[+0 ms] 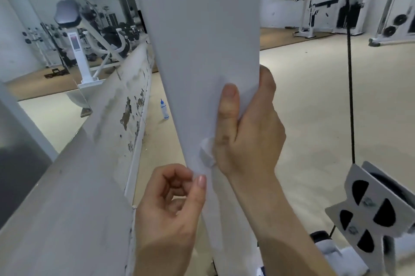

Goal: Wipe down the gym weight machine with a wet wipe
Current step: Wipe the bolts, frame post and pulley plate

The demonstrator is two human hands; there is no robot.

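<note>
Left hand sat low at the edge of the machine post: fingers curled in, thumb tip touching the post, couldn't tell if it pinched anything. Right hand wrapped round the post, thumb flat on the front, clamping the wet wipe under the palm. Wipe white, crumpled, mostly hidden.

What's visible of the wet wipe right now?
The wipe is white, thin and crumpled, like tissue or thin cloth. Only a small wrinkled part shows, sticking out from under the heel of the right hand; the rest is hidden beneath the palm. That hand's grip wraps the white post and presses the wipe against its front face. The left hand sits just below; whether it touches the wipe cannot be told.
</note>
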